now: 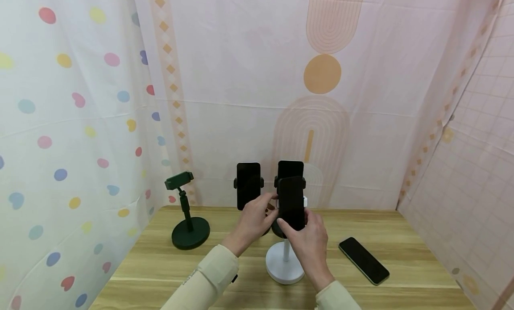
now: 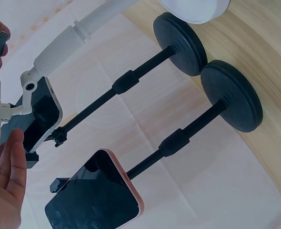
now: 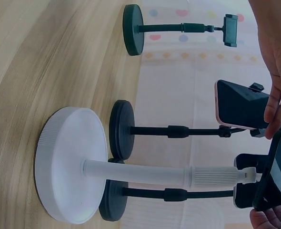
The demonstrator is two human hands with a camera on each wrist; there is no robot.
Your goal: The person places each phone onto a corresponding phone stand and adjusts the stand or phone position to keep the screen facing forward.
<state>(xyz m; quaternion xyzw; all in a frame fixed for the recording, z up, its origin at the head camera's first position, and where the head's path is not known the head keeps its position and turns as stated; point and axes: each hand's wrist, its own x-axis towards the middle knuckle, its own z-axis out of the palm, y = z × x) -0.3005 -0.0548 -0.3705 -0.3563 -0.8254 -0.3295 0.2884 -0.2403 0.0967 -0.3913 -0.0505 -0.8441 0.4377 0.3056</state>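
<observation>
Right hand (image 1: 310, 242) grasps the front phone (image 1: 291, 200) by its lower edges, long axis nearly upright at the white stand's (image 3: 135, 172) top, the left hand (image 1: 254, 216) just left of it, grip unclear from here.

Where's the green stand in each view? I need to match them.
Head: green stand, left of centre, lower half.
Left wrist: not in it.
Right wrist: green stand, near the top, right of centre.
Shared landmark: the white stand's base, seen in all three views.
</observation>
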